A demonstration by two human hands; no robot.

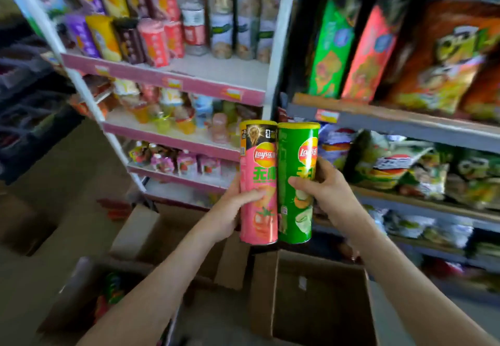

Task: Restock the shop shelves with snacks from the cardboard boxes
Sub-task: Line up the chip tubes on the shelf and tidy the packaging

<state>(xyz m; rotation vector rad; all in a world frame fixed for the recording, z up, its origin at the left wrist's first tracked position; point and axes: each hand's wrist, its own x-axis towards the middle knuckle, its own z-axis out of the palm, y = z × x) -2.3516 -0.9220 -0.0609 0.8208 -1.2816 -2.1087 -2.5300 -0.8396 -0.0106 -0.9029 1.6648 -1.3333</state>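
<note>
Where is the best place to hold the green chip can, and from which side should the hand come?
Grip the green chip can around its middle, coming from its right side. It stands upright and pressed against the pink chip can on its left, so only the right and front are free. The round wall lets the right hand wrap it, as now.

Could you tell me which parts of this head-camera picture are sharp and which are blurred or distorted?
Head view: the pink can and green can held in the left hand and right hand are fairly sharp; the shelves and cardboard box are smeared; the uprights bow from the wide lens.
</note>
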